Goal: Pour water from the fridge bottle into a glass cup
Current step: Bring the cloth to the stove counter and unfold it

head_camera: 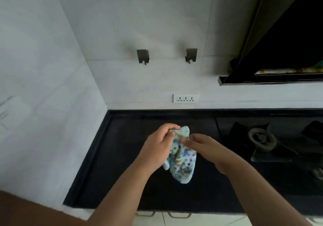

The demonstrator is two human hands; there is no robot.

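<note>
Bottle and glass cup are both out of view; a cloth (181, 157) fills the hands.

The left hand (160, 141) pinches the speckled cloth's top corner, fingers curled; the right hand (202, 146) grips its edge just beside it (the rest hangs below both), above the black worktop (122, 155), stove burner (262, 139) to the right.

Cloth (181, 157) above counter (122, 155), stove burner (262, 138) right.

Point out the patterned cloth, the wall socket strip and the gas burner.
patterned cloth (183, 162): head view, on its hanging lower part.
wall socket strip (186, 98): head view, on the middle of its white faceplate.
gas burner (261, 138): head view, on its round ring.
</note>
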